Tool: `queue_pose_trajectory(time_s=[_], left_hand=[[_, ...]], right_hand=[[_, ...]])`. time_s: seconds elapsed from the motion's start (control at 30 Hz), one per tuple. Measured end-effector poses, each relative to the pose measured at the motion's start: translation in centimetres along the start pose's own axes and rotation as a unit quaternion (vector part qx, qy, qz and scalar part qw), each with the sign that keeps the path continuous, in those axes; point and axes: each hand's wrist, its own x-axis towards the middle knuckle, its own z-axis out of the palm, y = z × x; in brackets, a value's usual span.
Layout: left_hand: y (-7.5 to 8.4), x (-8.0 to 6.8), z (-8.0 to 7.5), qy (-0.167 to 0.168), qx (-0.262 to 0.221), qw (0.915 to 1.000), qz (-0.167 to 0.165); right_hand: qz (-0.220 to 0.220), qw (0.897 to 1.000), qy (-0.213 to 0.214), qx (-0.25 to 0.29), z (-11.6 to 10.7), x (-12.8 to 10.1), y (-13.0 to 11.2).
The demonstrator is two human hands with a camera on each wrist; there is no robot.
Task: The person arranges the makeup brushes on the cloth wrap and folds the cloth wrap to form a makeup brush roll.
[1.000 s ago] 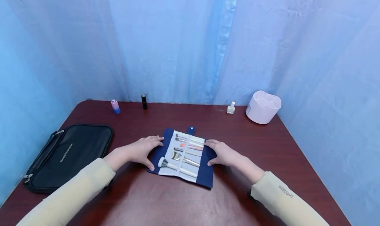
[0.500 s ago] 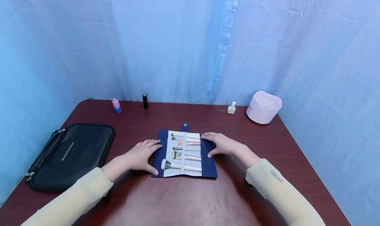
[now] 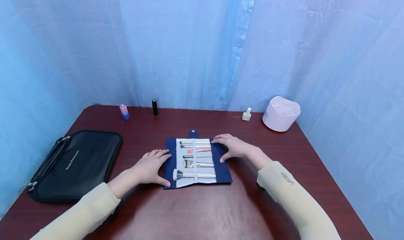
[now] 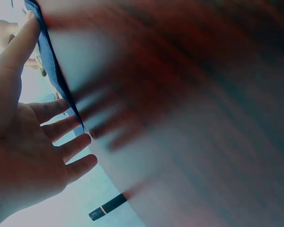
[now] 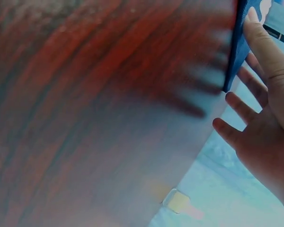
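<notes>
Head view — navy brush roll (image 3: pixel 170 163) unrolled flat, left hand (image 3: pixel 150 167) and right hand (image 3: pixel 233 147) outspread, pressing its sides

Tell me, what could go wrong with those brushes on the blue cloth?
The brushes lie under just one thin strap on the blue cloth, so if the left hand and right hand tug or tilt its sides, a brush might slip out. The cloth could also slide on the smooth table. The black bag sits near the left sleeve, which might bump it.
</notes>
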Motion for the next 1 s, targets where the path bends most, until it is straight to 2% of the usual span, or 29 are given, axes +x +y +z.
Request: queue_pose_trajectory(time_s=[0.2, 0.37, 0.5, 0.67, 0.83, 1.0], left_hand=[[0.1, 0.1, -0.3, -0.002, -0.01, 0.9998, 0.016], [0.7, -0.6, -0.4, 0.013, -0.028, 0.9972, 0.068], [1.2, -1.4, -0.4, 0.009, -0.048, 0.9937, 0.101], [1.4, -2.1, -0.4, 0.009, -0.065, 0.9919, 0.108], [1.2, -2.3, -0.5, 0.008, -0.072, 0.9914, 0.109], [0.7, -2.2, -0.8, -0.002, -0.085, 0.9896, 0.116]], right_hand=[[-0.001, 1.0, 0.022, 0.009, 0.0, -1.6, -0.8], [-0.052, 0.997, 0.053, 0.022, 0.4, -3.9, -2.0], [-0.101, 0.994, 0.038, 0.033, 1.0, -5.6, -2.9], [-0.115, 0.993, 0.016, 0.014, 1.9, -6.9, -3.7], [-0.118, 0.993, 0.023, -0.019, 2.5, -7.2, -4.2], [-0.12, 0.992, 0.031, -0.002, 2.5, -7.3, -4.3]])
